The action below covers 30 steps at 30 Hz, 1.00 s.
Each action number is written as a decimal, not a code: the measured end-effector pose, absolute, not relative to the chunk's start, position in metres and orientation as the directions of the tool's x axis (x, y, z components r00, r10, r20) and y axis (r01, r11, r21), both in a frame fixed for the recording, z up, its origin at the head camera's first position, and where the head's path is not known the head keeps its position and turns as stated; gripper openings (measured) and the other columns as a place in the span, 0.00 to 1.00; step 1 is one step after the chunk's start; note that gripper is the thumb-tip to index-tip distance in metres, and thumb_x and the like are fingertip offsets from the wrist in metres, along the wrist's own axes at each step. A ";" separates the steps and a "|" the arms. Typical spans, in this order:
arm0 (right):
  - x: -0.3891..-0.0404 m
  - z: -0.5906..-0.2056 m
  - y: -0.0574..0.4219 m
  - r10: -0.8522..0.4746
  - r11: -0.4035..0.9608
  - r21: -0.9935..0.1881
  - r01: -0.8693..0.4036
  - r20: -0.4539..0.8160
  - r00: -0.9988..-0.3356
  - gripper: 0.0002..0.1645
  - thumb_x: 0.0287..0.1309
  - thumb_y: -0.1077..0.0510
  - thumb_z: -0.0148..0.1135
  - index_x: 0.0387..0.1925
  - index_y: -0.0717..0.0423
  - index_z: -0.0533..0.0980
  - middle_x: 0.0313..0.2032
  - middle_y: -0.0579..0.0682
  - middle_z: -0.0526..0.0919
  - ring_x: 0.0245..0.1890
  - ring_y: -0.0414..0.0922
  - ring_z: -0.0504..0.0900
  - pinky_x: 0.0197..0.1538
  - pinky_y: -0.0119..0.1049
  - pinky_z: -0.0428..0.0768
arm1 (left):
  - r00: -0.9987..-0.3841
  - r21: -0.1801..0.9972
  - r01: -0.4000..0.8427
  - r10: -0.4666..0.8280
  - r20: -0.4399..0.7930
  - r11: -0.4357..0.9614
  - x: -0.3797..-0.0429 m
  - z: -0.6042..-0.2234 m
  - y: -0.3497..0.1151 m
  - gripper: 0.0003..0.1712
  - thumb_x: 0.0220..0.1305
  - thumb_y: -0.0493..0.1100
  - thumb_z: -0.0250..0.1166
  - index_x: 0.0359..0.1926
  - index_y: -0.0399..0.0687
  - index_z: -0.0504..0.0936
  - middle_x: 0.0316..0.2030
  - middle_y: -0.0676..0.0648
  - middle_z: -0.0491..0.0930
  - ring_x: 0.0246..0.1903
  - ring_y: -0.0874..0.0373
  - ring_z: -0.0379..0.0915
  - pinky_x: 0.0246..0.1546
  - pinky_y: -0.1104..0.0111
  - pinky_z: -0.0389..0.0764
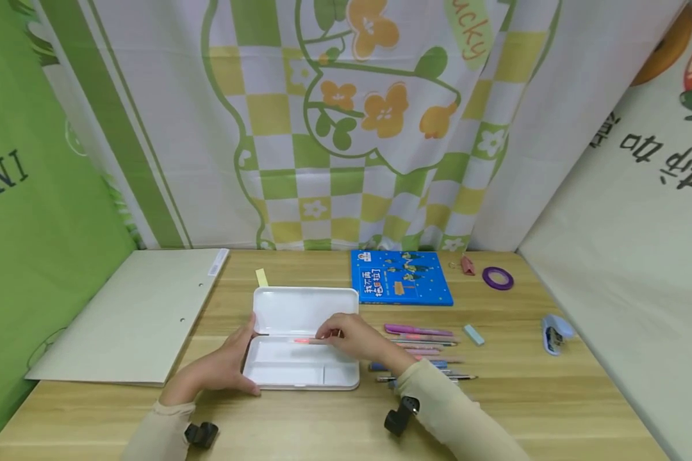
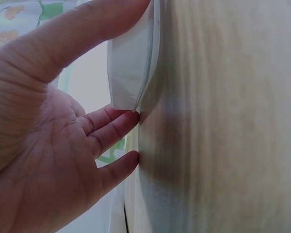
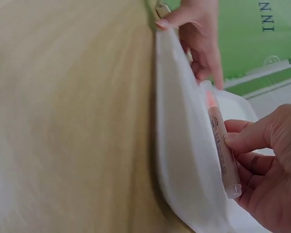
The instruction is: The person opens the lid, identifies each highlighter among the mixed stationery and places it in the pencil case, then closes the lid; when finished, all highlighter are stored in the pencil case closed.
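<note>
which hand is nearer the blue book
Right. The right hand pinches a marker over the case, in front and slightly left of the book; the left hand is farther off, at the case's left edge.

wood-grain table (image 1: 323, 422) under white case (image 1: 282, 374) (wide open), blue book (image 1: 403, 288), pens (image 1: 418, 330)

A white pencil case (image 1: 285, 356) lies open, lower middle of the frame; I see a brown marker (image 3: 222, 145), peach tip leftward, lengthwise at its rear compartment.
</note>
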State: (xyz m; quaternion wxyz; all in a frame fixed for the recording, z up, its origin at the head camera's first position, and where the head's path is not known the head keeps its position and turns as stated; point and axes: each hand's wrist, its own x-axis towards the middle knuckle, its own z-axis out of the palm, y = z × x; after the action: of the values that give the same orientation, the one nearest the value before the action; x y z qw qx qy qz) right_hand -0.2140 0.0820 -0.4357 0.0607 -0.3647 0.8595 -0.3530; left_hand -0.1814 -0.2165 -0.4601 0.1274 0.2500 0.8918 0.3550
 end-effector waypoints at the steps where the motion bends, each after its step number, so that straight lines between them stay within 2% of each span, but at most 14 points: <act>1: -0.213 -0.439 0.077 -0.676 0.481 -0.655 -0.582 0.145 -0.722 0.10 0.56 0.71 0.59 0.37 0.60 0.83 0.34 0.50 0.83 0.33 0.39 0.76 0.38 0.27 0.76 | -0.842 0.698 0.353 0.536 -0.053 0.623 -0.181 -0.460 -0.216 0.81 0.32 0.51 0.80 0.68 0.23 0.28 0.58 0.32 0.60 0.64 0.33 0.45 0.64 0.40 0.47; 8: -0.204 -0.450 0.059 -0.699 0.524 -0.590 -0.614 0.114 -0.706 0.07 0.56 0.68 0.62 0.33 0.59 0.84 0.31 0.49 0.84 0.34 0.38 0.79 0.41 0.26 0.77 | -0.840 0.697 0.355 0.540 -0.055 0.624 -0.183 -0.460 -0.215 0.81 0.33 0.52 0.80 0.68 0.22 0.29 0.58 0.32 0.59 0.63 0.34 0.47 0.63 0.41 0.48; 16: -0.199 -0.452 0.065 -0.679 0.557 -0.579 -0.595 0.095 -0.728 0.09 0.58 0.67 0.60 0.36 0.58 0.85 0.35 0.47 0.85 0.38 0.38 0.81 0.44 0.28 0.78 | -0.840 0.698 0.355 0.540 -0.054 0.622 -0.180 -0.457 -0.215 0.80 0.32 0.50 0.80 0.67 0.22 0.29 0.58 0.30 0.58 0.63 0.33 0.46 0.64 0.40 0.48; 23: -0.201 -0.435 0.106 -0.660 0.495 -0.616 -0.612 0.191 -0.726 0.10 0.57 0.70 0.59 0.40 0.64 0.81 0.37 0.54 0.83 0.38 0.46 0.80 0.44 0.36 0.80 | -0.835 0.706 0.358 0.547 -0.050 0.611 -0.176 -0.452 -0.213 0.79 0.33 0.48 0.80 0.67 0.21 0.29 0.58 0.28 0.58 0.63 0.31 0.45 0.63 0.39 0.47; 30: -0.208 -0.427 0.169 -0.607 0.552 -0.621 -0.557 0.159 -0.779 0.11 0.59 0.67 0.58 0.43 0.64 0.80 0.38 0.54 0.82 0.37 0.43 0.78 0.42 0.34 0.79 | -0.844 0.696 0.340 0.532 -0.070 0.632 -0.178 -0.454 -0.214 0.80 0.33 0.50 0.80 0.68 0.22 0.29 0.59 0.29 0.58 0.64 0.32 0.45 0.64 0.40 0.47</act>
State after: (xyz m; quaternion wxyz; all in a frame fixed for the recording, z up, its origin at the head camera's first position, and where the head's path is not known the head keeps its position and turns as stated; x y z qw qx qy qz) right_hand -0.2076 0.1688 -0.4265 0.0369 -0.3305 0.8800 -0.3390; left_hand -0.1777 -0.2145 -0.4537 0.1356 0.2441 0.8931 0.3526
